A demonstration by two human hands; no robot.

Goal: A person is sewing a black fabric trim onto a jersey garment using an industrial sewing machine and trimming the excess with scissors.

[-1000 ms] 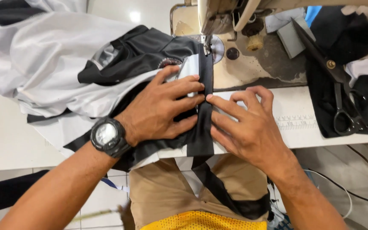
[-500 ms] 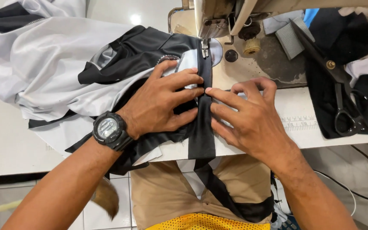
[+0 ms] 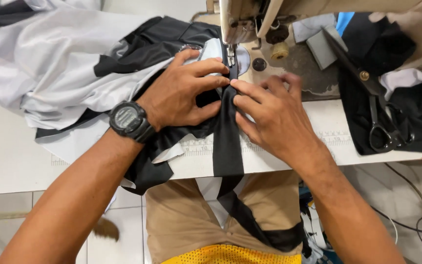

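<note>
Sewing machine head [image 3: 240,19] blocks ahead; scissors [image 3: 374,105] crowd right; white table [image 3: 20,161] lies open left
</note>
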